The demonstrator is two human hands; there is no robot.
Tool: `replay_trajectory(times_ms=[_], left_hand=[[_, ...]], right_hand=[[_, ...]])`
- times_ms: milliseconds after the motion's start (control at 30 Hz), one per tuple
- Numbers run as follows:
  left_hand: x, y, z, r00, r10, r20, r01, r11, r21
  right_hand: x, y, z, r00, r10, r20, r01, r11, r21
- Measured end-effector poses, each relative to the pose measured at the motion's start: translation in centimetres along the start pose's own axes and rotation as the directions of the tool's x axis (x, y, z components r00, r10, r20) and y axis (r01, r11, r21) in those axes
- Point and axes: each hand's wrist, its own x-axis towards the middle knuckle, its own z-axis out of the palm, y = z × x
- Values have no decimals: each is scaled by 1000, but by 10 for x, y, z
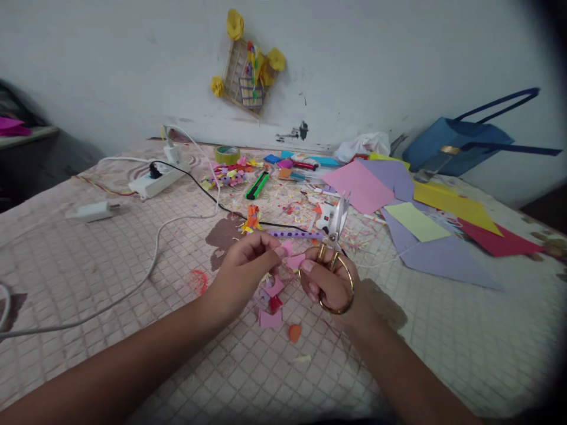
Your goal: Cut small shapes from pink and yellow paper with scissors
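Head-worn view, facing forward and down
It looks from the near side across the lattice-patterned tablecloth [248,378], with the left hand [245,268] and right hand [330,284] close at mid-frame, reaching the wall [133,65] beyond.

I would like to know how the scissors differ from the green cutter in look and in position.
The scissors are held in the right hand, while the cutter lies on the cloth.
The scissors have gold handles and silvery blades; the cutter is green and black.
The scissors have looped handles, whereas the cutter is a slim, straight bar.
Both are cutting tools.
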Motion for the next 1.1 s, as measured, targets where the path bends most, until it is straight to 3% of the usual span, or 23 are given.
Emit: replay_trajectory(times_ms=[167, 333, 533, 733, 967, 1100], left_hand=[[-1, 0, 0, 999, -45, -6, 45, 994, -100], [-2, 1, 0, 1000, 21, 2, -21, 998, -58], [-2, 2, -1, 999, 38, -4, -37, 986, 161], [-2, 3, 2, 995, 103, 14, -103, 956, 275], [-4, 3, 2, 998, 23, 63, -35, 980, 197], [-3, 1, 2, 997, 57, 50, -65, 981, 182]], right_hand=[[2, 0, 0, 994, -5, -110, -2, 998, -68], [2, -3, 1, 984, -18, -177, 2, 996, -90], [1, -7, 2, 998, 64, -28, -67, 990, -124], [1, -6, -1, 997, 47, 58, -41, 994, -101], [1, -7, 0, 998, 29, 53, -26, 998, -57], [0, -5, -1, 998, 41, 39, -39, 997, -63]])
